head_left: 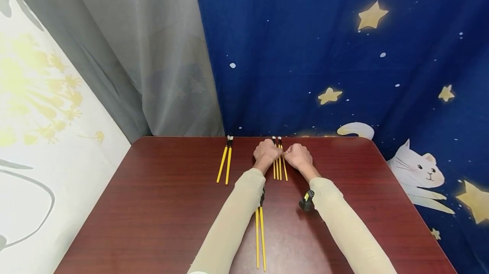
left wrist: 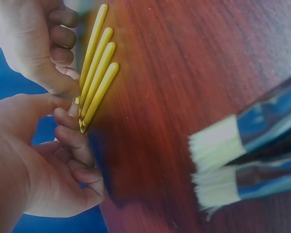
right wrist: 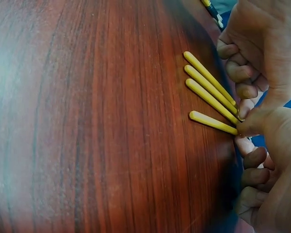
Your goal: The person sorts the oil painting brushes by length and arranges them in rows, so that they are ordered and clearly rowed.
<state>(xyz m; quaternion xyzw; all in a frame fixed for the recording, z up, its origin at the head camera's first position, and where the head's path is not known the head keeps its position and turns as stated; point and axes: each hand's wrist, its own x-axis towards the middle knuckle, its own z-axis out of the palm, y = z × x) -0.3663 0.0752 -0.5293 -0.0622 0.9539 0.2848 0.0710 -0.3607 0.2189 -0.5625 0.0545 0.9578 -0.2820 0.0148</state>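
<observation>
Several paintbrushes with yellow handles (head_left: 280, 169) lie side by side at the far table edge, bristles away from me. My left hand (head_left: 267, 152) is on their left and pinches them between thumb and fingers below the black ferrules. From the right, my right hand (head_left: 299, 156) pinches the rightmost brush, which angles slightly apart from the others. In the right wrist view the thumbs and fingertips of both hands meet over the handles (right wrist: 212, 121), whose rounded ends point out over the table. The fingers hide the middles of the brushes.
A pair of brushes (head_left: 225, 161) lies to the left on the dark red wooden table (head_left: 172, 214). Another pair (head_left: 259, 240) lies nearer, partly under my left forearm; pale bristles (left wrist: 216, 165) show large in the left wrist view. A blue star-patterned curtain (head_left: 290, 53) hangs behind the table.
</observation>
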